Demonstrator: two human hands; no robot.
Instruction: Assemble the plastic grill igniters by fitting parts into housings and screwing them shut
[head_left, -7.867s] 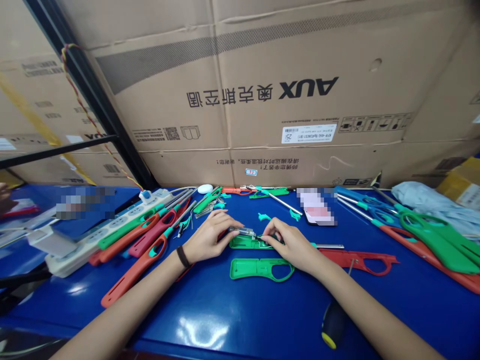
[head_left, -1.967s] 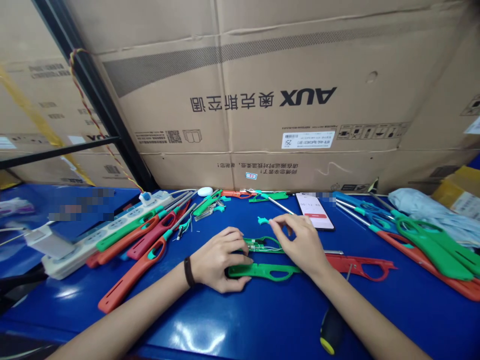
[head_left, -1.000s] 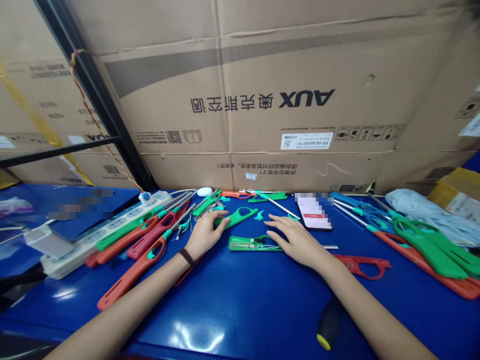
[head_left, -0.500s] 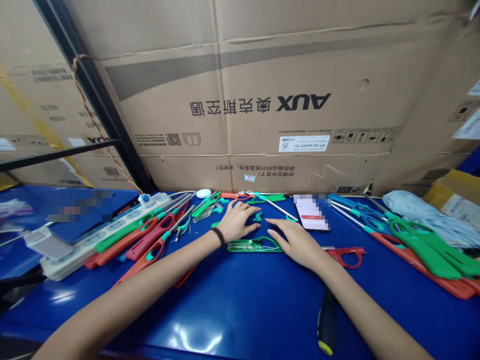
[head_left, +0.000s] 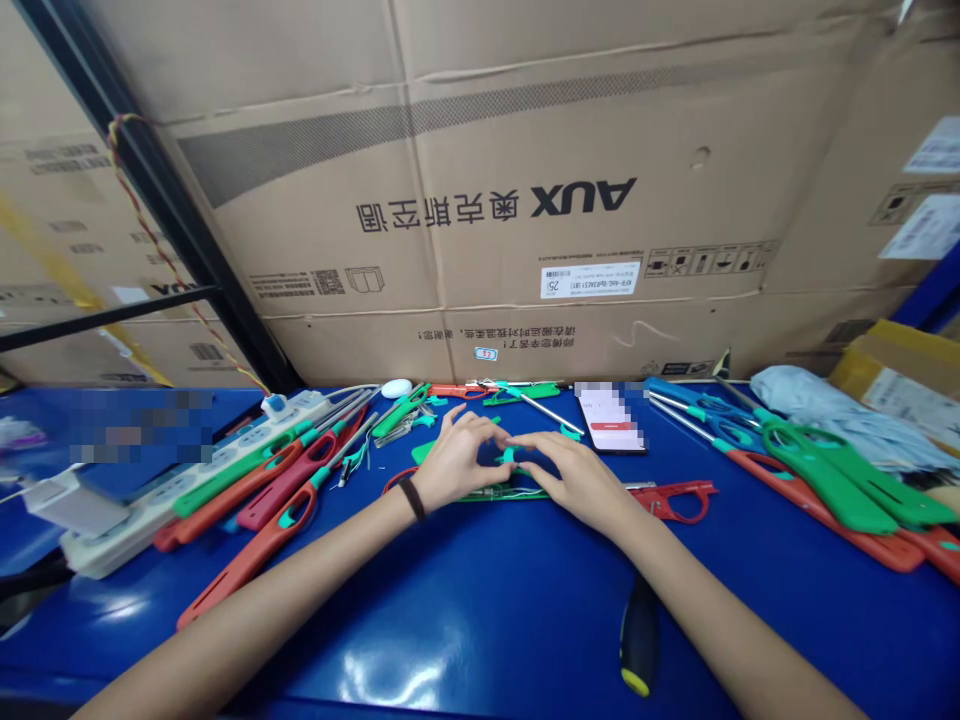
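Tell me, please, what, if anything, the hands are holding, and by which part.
Cannot tell: the left hand and right hand flank a small teal piece.

Assembly workshop, cramped storeroom corner.
Blue workbench [head_left: 450, 620], stacked AUX cardboard cartons [head_left: 480, 150] behind, power strip [head_left: 97, 545], open utility lighters [head_left: 240, 565], screwdriver [head_left: 640, 640].

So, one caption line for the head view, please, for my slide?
The left hand and right hand meet over a green lighter casing.

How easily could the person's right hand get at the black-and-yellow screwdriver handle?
Fairly easily, it seems: the right hand sits just up the bench from the screwdriver handle, and only the bare blue bench top lies between them.
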